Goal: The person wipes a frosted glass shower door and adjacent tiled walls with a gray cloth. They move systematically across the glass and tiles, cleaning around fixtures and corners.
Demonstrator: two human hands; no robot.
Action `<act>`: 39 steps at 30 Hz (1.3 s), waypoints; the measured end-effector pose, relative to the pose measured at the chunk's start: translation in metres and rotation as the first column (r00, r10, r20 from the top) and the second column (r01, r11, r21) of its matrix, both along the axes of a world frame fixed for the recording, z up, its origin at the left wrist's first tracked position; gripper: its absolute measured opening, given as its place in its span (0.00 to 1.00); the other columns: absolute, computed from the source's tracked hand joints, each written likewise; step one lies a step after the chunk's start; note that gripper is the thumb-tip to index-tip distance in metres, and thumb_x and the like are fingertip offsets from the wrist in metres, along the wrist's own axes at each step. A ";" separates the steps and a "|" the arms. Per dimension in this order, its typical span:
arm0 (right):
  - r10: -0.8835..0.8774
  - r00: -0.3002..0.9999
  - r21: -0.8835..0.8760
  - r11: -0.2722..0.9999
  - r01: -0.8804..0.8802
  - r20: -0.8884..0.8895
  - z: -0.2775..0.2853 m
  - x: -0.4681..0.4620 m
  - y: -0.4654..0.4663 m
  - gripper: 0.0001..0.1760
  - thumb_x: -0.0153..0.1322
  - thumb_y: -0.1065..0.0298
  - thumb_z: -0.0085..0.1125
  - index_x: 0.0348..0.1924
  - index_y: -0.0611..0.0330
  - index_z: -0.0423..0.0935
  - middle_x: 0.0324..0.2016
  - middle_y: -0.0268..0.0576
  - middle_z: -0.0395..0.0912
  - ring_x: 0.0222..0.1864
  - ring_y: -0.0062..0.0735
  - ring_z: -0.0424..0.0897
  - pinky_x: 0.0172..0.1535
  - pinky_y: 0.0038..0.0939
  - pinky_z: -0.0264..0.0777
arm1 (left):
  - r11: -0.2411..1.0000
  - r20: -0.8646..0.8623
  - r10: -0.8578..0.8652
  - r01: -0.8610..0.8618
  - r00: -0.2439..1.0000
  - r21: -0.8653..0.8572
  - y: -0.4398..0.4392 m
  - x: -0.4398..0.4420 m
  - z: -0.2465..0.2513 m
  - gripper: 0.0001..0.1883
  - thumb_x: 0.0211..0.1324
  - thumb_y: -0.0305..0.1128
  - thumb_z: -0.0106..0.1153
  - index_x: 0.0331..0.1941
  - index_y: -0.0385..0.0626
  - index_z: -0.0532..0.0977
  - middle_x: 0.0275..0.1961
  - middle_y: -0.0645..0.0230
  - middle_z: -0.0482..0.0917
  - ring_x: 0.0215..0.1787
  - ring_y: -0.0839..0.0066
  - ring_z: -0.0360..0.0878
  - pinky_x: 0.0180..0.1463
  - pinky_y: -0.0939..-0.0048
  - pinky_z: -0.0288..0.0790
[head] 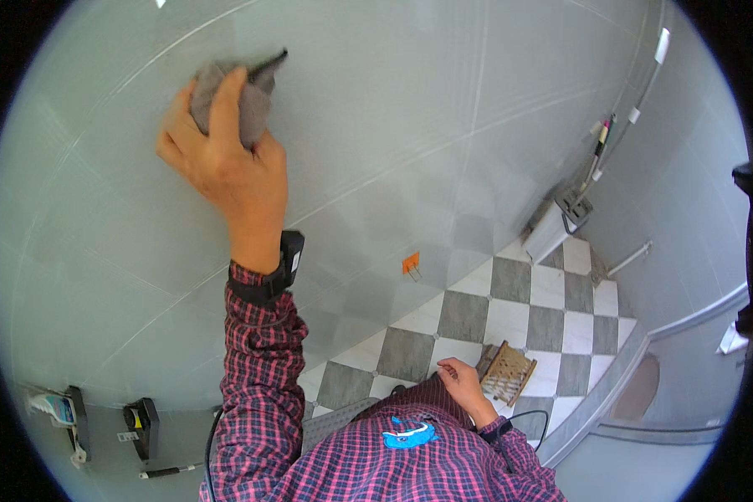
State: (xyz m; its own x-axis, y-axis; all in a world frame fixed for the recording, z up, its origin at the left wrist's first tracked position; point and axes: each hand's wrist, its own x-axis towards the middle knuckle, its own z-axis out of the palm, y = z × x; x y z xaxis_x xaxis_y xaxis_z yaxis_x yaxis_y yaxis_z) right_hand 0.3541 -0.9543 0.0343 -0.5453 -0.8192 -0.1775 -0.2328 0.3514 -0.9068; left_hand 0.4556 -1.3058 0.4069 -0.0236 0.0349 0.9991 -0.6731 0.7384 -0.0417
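My left hand [223, 150] is raised at the upper left, its fingers spread around a bunched grey cloth [241, 103] that lies against the glossy grey tiled wall [376, 113]. A dark narrow strip sticks out from the cloth's upper right side. A black device is strapped around my left wrist. Low in front of my body, beside my dark striped trousers, my right hand [460, 379] hangs with its fingers loosely curled and nothing visible in it. Whether its fingers touch the trousers I cannot tell.
An orange hook plate [411, 263] is fixed low on the wall. On the checkered floor stand a woven stool [508, 374] and a mop bucket [549, 229] with poles leaning in the corner. Wall holders at lower left carry a spray bottle [53, 408] and a yellow-black item [139, 421].
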 end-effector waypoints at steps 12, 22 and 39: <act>0.230 0.971 -0.130 0.963 -0.236 -0.065 -0.011 -0.092 -0.021 0.14 0.73 0.67 0.62 0.50 0.62 0.83 0.39 0.52 0.86 0.39 0.41 0.86 0.43 0.36 0.79 | 0.956 0.415 -0.015 -0.109 0.910 0.274 0.036 -0.031 -0.183 0.26 0.43 0.21 0.63 0.50 0.53 0.84 0.59 0.55 0.75 0.61 0.51 0.71 0.63 0.52 0.65; 0.216 0.976 -0.209 0.955 -0.212 -0.006 -0.010 -0.231 -0.011 0.13 0.74 0.68 0.63 0.49 0.65 0.82 0.33 0.43 0.85 0.35 0.27 0.82 0.41 0.29 0.76 | 0.980 0.059 0.198 -0.197 0.978 -0.021 0.019 -0.108 0.038 0.30 0.42 0.15 0.58 0.54 0.48 0.81 0.60 0.48 0.73 0.61 0.46 0.68 0.63 0.49 0.66; 0.171 0.984 -0.147 0.973 -0.176 -0.041 -0.015 -0.270 0.009 0.12 0.73 0.68 0.64 0.48 0.63 0.83 0.33 0.45 0.86 0.34 0.27 0.83 0.40 0.29 0.77 | 0.967 0.223 -0.009 -0.048 0.975 0.249 0.057 -0.176 -0.094 0.30 0.37 0.16 0.59 0.51 0.50 0.82 0.58 0.53 0.75 0.62 0.48 0.69 0.64 0.49 0.68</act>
State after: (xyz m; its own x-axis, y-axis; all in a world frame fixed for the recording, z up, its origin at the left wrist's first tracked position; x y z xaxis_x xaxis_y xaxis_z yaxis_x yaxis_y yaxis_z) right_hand 0.0844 -0.9451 0.0191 -0.3955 -0.9179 -0.0328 -0.3041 0.1646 -0.9383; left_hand 0.2791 -1.2492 0.3132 -0.2429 -0.2189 0.9450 -0.6826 0.7308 -0.0062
